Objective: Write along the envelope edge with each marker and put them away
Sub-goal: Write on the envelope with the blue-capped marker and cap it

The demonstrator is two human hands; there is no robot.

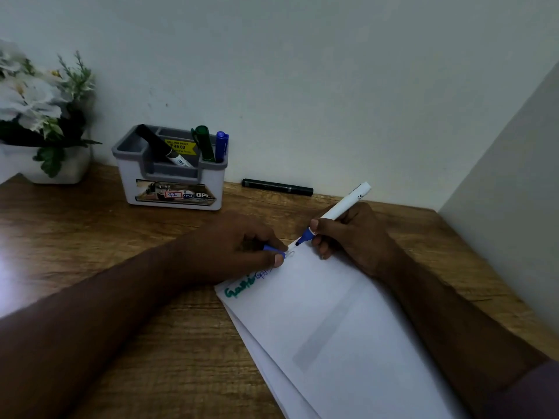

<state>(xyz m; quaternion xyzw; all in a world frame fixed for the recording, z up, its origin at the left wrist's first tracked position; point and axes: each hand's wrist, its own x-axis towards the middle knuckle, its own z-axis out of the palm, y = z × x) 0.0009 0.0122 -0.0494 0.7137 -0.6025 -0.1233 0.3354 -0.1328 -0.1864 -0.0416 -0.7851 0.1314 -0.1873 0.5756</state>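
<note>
1. 1 view only: head camera, worn by the person, so no shared coverage to log.
2. Faces forward and down onto the wooden surface [90, 237], toward the wall [302, 71] behind it.
3. Near range: both forearms enter from the bottom edge; left hand [230, 246] and right hand [354, 234] sit just below frame centre.
4. Wide-angle lens: the surface's back edge runs tilted, higher at left.
5. Far limit of view: organiser [172, 173] and flower pot [57, 167] against the wall, upper left.
</note>
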